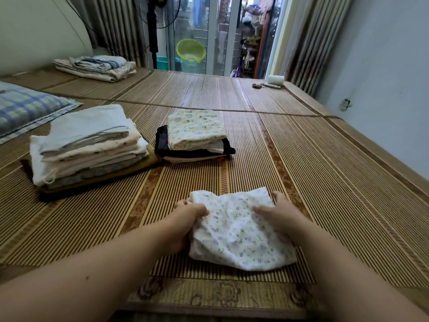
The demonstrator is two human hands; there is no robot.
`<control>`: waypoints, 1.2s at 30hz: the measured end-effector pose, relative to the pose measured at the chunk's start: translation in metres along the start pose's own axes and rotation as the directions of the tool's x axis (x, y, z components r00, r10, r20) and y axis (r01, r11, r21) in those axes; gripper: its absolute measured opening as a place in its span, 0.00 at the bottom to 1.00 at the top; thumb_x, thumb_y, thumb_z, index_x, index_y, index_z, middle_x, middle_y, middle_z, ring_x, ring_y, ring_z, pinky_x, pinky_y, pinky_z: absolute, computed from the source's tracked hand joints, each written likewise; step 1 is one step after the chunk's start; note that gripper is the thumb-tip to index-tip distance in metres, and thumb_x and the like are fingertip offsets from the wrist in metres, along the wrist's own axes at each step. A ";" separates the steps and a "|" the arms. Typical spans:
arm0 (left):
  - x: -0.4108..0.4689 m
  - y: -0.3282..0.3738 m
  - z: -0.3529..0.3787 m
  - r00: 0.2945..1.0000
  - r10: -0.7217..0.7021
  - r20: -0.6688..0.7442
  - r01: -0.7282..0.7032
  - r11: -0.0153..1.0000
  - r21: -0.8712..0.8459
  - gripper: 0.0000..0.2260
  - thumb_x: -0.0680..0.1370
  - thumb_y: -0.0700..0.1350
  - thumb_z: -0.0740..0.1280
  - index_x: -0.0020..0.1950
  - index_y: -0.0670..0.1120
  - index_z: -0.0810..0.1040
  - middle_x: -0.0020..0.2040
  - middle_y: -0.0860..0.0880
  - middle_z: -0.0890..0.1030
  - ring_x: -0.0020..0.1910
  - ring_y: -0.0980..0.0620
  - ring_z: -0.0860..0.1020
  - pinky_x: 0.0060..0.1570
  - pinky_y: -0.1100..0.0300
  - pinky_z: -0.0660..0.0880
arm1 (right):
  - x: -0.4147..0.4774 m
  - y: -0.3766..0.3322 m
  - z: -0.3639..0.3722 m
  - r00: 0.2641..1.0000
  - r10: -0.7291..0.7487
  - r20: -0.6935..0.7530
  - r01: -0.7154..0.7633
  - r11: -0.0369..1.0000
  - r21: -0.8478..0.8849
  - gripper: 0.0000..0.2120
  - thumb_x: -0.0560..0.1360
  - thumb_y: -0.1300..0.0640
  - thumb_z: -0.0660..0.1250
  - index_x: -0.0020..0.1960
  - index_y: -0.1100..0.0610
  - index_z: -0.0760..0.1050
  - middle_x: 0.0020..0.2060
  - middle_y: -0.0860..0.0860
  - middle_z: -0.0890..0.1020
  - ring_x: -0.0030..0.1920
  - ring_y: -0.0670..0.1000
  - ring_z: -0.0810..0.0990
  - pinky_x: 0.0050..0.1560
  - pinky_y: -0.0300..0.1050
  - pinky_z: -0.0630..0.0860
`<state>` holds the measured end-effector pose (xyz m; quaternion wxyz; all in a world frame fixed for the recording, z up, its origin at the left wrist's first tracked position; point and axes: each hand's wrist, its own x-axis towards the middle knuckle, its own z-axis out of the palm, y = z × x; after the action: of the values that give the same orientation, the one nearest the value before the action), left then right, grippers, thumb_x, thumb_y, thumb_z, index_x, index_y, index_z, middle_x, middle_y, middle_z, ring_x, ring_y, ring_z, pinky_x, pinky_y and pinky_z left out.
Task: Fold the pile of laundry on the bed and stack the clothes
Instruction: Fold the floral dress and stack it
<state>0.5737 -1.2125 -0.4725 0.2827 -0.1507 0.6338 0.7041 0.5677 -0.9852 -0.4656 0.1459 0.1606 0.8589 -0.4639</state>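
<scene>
Now my left hand (188,219) grips the left edge of the floral garment (239,231), and my right hand (278,212) pinches its right edge. It lies on the bamboo mat (325,182), with the tall folded stack (90,145) and the smaller folded stack (195,135) beyond it, leftward.

Open mat to the right, two stacks crowding the left
Bare bamboo mat (325,182) runs wide from the floral garment (239,231) out to the right-hand wall (383,77); up on the left the tall folded stack (88,147) and the smaller stack (195,135) sit close side by side, a strip of mat free between them and the garment, checked pillow (25,108) behind the tall stack
</scene>
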 end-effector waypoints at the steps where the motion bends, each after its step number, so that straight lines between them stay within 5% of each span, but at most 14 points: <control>1: 0.000 -0.003 0.000 0.996 0.089 -0.029 -0.087 0.994 0.064 0.38 0.77 0.39 0.65 0.77 0.57 0.45 0.70 0.36 0.67 0.49 0.39 0.80 0.48 0.46 0.81 | -0.003 0.002 -0.003 0.998 -0.062 0.017 0.063 0.997 -0.048 0.43 0.74 0.50 0.70 0.78 0.45 0.46 0.73 0.58 0.65 0.65 0.59 0.73 0.60 0.56 0.75; 3: -0.004 -0.007 0.001 0.965 0.263 0.019 -0.246 0.874 0.419 0.46 0.78 0.40 0.66 0.75 0.65 0.33 0.76 0.39 0.59 0.47 0.46 0.81 0.43 0.57 0.81 | -0.012 0.004 -0.005 0.978 -0.176 0.112 0.187 0.978 -0.096 0.38 0.76 0.54 0.67 0.77 0.38 0.47 0.75 0.53 0.62 0.61 0.51 0.75 0.51 0.46 0.80; 6: -0.008 -0.013 0.003 0.943 0.268 0.196 -0.328 0.671 0.665 0.42 0.78 0.42 0.66 0.73 0.72 0.41 0.79 0.45 0.55 0.63 0.48 0.75 0.56 0.56 0.79 | -0.018 0.009 -0.006 0.973 -0.152 0.176 0.164 0.985 -0.059 0.22 0.77 0.60 0.65 0.68 0.44 0.70 0.63 0.45 0.75 0.53 0.55 0.81 0.51 0.52 0.82; 8: -0.007 -0.015 0.002 0.949 0.233 0.211 -0.315 0.684 0.658 0.41 0.77 0.40 0.68 0.75 0.68 0.47 0.79 0.49 0.54 0.65 0.52 0.71 0.57 0.59 0.77 | -0.017 0.011 -0.005 0.978 -0.138 0.160 0.148 0.987 -0.057 0.23 0.76 0.62 0.66 0.68 0.47 0.71 0.61 0.42 0.74 0.48 0.52 0.81 0.45 0.49 0.83; 10: 0.001 -0.011 -0.003 0.950 0.262 0.171 -0.312 0.746 0.588 0.42 0.74 0.36 0.69 0.77 0.63 0.49 0.78 0.47 0.57 0.59 0.55 0.74 0.51 0.61 0.79 | -0.013 0.009 -0.003 0.983 -0.151 0.109 0.155 0.988 -0.030 0.27 0.75 0.64 0.67 0.71 0.47 0.67 0.67 0.43 0.71 0.44 0.45 0.81 0.36 0.37 0.79; 14: 0.013 0.012 -0.019 0.921 0.357 0.158 -0.389 0.812 0.434 0.44 0.71 0.32 0.69 0.78 0.59 0.52 0.75 0.46 0.62 0.51 0.57 0.80 0.43 0.68 0.78 | -0.003 -0.006 -0.005 0.978 -0.207 -0.026 0.208 0.967 0.147 0.30 0.75 0.69 0.65 0.72 0.48 0.67 0.65 0.47 0.71 0.38 0.42 0.81 0.30 0.31 0.75; 17: 0.020 0.038 -0.034 0.885 0.434 0.167 -0.463 0.789 0.404 0.43 0.72 0.32 0.70 0.78 0.59 0.52 0.72 0.50 0.64 0.47 0.69 0.79 0.41 0.72 0.76 | 0.012 -0.034 -0.007 0.955 -0.285 -0.080 0.295 0.935 0.195 0.32 0.74 0.71 0.65 0.72 0.47 0.67 0.63 0.47 0.74 0.38 0.37 0.81 0.31 0.28 0.74; 22: 0.042 0.108 -0.068 0.826 0.559 0.068 -0.540 0.751 0.380 0.45 0.63 0.43 0.74 0.73 0.67 0.58 0.70 0.54 0.69 0.60 0.57 0.76 0.61 0.56 0.75 | 0.056 -0.111 -0.013 0.897 -0.433 -0.089 0.439 0.849 0.293 0.34 0.74 0.71 0.65 0.72 0.42 0.64 0.53 0.34 0.73 0.50 0.44 0.79 0.40 0.39 0.82; 27: 0.086 0.175 -0.095 0.798 0.603 -0.003 -0.601 0.795 0.078 0.35 0.67 0.37 0.69 0.70 0.58 0.69 0.62 0.50 0.78 0.53 0.51 0.82 0.50 0.54 0.81 | 0.116 -0.178 -0.017 0.808 -0.575 -0.130 0.587 0.767 0.259 0.34 0.74 0.70 0.66 0.72 0.43 0.65 0.56 0.34 0.73 0.53 0.45 0.79 0.49 0.44 0.81; 31: 0.135 0.219 -0.113 0.771 0.630 -0.094 -0.603 0.769 0.212 0.30 0.69 0.36 0.63 0.68 0.60 0.73 0.60 0.52 0.79 0.50 0.52 0.82 0.44 0.58 0.78 | 0.175 -0.209 -0.020 0.800 -0.590 -0.113 0.598 0.766 0.233 0.34 0.73 0.71 0.66 0.70 0.41 0.67 0.56 0.38 0.73 0.51 0.47 0.79 0.43 0.41 0.81; 36: 0.181 0.228 -0.128 0.800 0.577 -0.167 -0.442 0.754 0.486 0.36 0.72 0.35 0.64 0.75 0.61 0.62 0.62 0.53 0.75 0.54 0.50 0.78 0.54 0.51 0.77 | 0.240 -0.228 -0.016 0.877 -0.480 0.029 0.448 0.838 0.311 0.40 0.72 0.74 0.64 0.73 0.40 0.62 0.59 0.46 0.71 0.50 0.52 0.79 0.38 0.42 0.81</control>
<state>0.2767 -1.3083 -0.4106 0.0012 -0.0123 0.8234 0.5673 0.2553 -1.0561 -0.3826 0.0487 -0.0572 0.7843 -0.6158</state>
